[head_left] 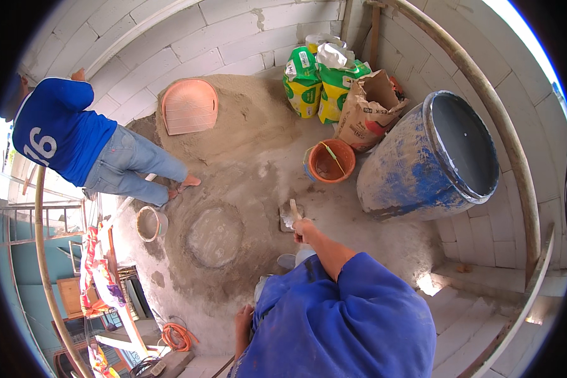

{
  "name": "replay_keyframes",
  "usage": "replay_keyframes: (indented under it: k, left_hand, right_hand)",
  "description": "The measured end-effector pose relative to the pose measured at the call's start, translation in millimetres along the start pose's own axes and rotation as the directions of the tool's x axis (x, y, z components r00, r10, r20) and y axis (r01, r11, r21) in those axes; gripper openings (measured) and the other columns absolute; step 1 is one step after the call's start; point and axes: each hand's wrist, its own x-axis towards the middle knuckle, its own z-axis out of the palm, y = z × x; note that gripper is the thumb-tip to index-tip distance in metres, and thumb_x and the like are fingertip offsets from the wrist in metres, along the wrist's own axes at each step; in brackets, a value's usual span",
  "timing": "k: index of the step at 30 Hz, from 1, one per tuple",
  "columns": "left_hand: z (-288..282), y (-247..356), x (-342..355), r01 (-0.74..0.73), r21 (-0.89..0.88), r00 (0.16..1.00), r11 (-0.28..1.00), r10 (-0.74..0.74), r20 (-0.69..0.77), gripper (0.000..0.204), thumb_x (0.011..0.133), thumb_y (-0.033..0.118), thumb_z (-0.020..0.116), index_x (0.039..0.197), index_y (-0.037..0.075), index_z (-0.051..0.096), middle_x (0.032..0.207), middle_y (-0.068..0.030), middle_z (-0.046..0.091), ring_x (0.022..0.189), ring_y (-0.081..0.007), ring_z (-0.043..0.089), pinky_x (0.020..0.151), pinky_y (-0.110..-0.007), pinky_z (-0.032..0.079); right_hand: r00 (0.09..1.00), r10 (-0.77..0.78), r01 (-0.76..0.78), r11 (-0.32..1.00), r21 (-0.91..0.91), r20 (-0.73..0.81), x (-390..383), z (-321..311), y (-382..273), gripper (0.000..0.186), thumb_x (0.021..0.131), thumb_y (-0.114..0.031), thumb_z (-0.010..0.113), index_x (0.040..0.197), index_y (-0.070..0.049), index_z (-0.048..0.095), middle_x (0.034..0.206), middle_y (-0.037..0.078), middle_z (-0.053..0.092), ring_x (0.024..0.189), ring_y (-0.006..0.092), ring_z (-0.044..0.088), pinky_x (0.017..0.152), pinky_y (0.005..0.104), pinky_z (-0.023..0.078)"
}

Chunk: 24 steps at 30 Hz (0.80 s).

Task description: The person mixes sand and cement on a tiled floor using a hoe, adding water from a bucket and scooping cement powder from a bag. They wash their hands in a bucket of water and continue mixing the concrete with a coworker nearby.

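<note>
**Right hand (304, 230) grips a tool (293, 211) above a grey floor (384, 246)**

A person in a blue shirt (353, 315) bends forward, the right hand closed around the tool's pale handle. The tool's flat grey plate lies just beyond the fingers; whether it touches the floor cannot be told. The left hand (243, 317) hangs near the body, below and to the left of the right hand, and whether its fingers are open or curled is unclear.

To the left of the right hand is a round grey patch (214, 236), with a pale bucket (162, 223) farther out. Beyond the hand and slightly right sits an orange bucket (326, 181); a blue barrel (394, 170), smeared grey, leans on the far right. Past the orange bucket, a brown paper bag (366, 107) stands beside green-and-yellow bags (302, 82).

A sand heap (252, 113) spreads farther beyond the hand, a pink tub (189, 107) resting on it. At far left, a barefoot co-worker (69, 126) in blue and jeans faces away.
</note>
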Motion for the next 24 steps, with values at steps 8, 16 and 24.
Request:
replay_keyframes:
  k: [8,16,24]
  left_hand:
    - [-25,-45,-1,0.021,0.088,1.0,0.996,-0.022,0.014,0.046,0.097,0.04,0.057,0.104,-0.004,0.07,0.096,-0.0146,0.073,0.09,-0.0221,0.067,0.077,-0.036,0.051]
    - [-44,-94,8,-0.031,0.012,0.987,0.999,0.029,0.157,0.045,0.098,0.035,0.055,0.127,0.001,0.057,0.118,-0.0158,0.062,0.095,-0.0286,0.065,0.073,-0.04,0.053]
    - [-68,-44,71,0.149,-0.225,0.989,0.963,-0.142,0.048,0.039,0.096,0.032,0.057,0.124,0.005,0.058,0.106,-0.0082,0.062,0.087,-0.022,0.062,0.063,-0.035,0.05]
  right_hand:
    - [0.988,-0.123,0.126,0.992,-0.027,0.098,-59,22,15,0.046,0.097,-0.036,0.062,0.129,-0.007,0.048,0.097,0.01,0.06,0.065,0.0256,0.063,0.058,0.0438,0.055]
    - [0.905,-0.422,0.416,0.905,-0.09,-0.053,-133,-56,12,0.04,0.098,-0.03,0.06,0.129,-0.004,0.059,0.1,0.01,0.067,0.075,0.0205,0.066,0.065,0.035,0.056]
    - [0.695,-0.669,0.712,0.589,0.383,-0.263,-247,-171,-92,0.034,0.102,-0.031,0.056,0.119,-0.002,0.061,0.097,0.011,0.068,0.077,0.0196,0.069,0.067,0.033,0.057]
